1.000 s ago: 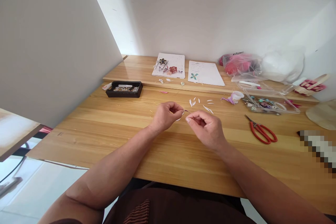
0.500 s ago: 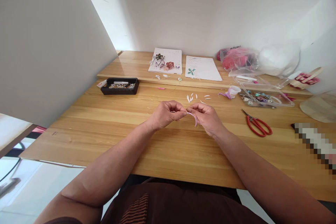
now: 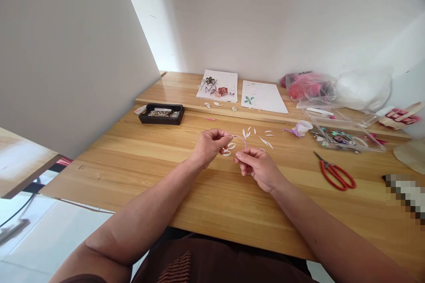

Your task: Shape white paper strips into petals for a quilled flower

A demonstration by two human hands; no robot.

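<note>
The left hand (image 3: 210, 145) pinches one end of a thin pink paper strip (image 3: 241, 139) between thumb and forefinger, just above the wooden table (image 3: 139, 159). The strip arches rightward and down from that grip. Its other end is pinched by the fingertips of the right hand (image 3: 257, 168), which sits lower and nearer the body. Small white looped pieces (image 3: 229, 149) lie between both hands.
</note>
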